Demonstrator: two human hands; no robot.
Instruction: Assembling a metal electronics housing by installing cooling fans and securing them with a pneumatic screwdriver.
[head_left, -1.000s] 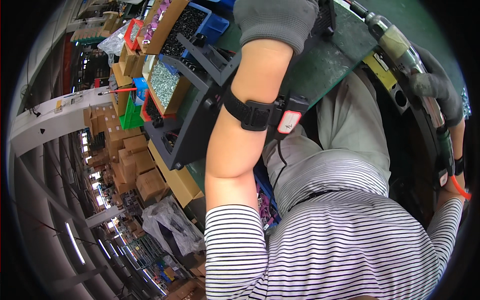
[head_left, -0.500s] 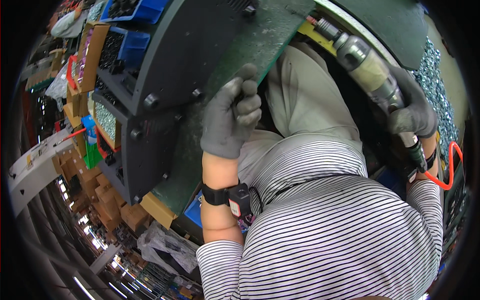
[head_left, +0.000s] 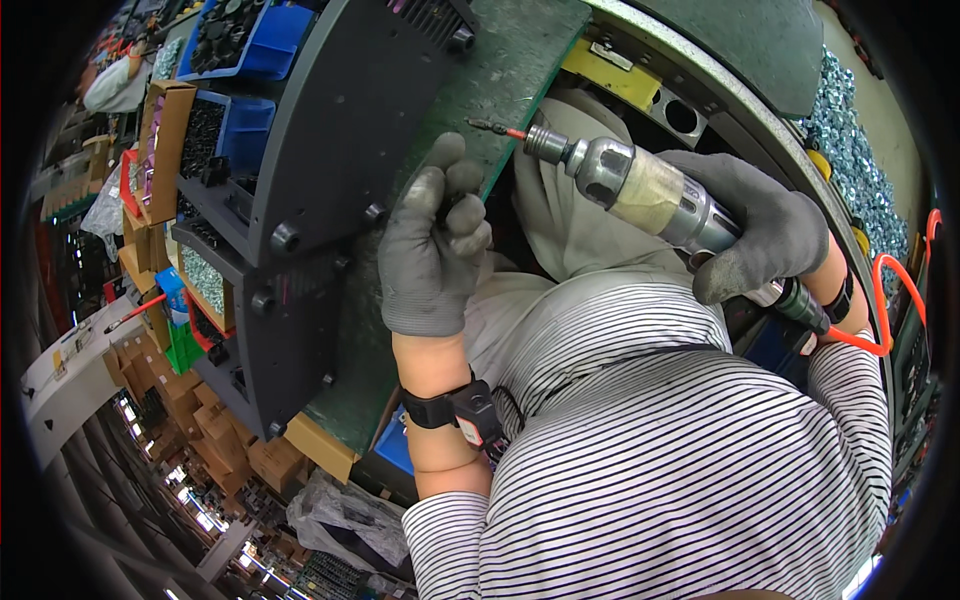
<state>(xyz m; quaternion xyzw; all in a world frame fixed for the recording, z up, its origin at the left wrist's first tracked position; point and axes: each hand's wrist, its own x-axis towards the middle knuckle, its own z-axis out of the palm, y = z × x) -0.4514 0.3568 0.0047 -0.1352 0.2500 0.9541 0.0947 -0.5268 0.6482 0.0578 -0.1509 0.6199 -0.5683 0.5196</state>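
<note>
My right hand (head_left: 765, 225), in a grey glove, is wrapped round a pneumatic screwdriver (head_left: 645, 190) with a metal body and a taped middle. Its long bit (head_left: 492, 127) points left, over the edge of the green worktop (head_left: 510, 60), close to my left fingertips. An orange air hose (head_left: 884, 300) runs from its rear end. My left hand (head_left: 430, 255), also gloved, is raised beside the worktop with its fingers curled in; what they hold, if anything, is hidden. Left of that hand stand two dark grey housings (head_left: 345, 120) with round feet.
Blue bins (head_left: 245, 128) of black parts and open cardboard boxes (head_left: 170, 150) stand beyond the housings. At far right lies a heap of shiny small metal parts (head_left: 850, 150). A yellow plate (head_left: 610, 75) sits under the bench edge. Stacked cartons (head_left: 215, 430) fill the lower left.
My right hand has brought the screwdriver left and down, so its bit now lies near my left hand. The left hand has shifted slightly left, its fingers still curled.
</note>
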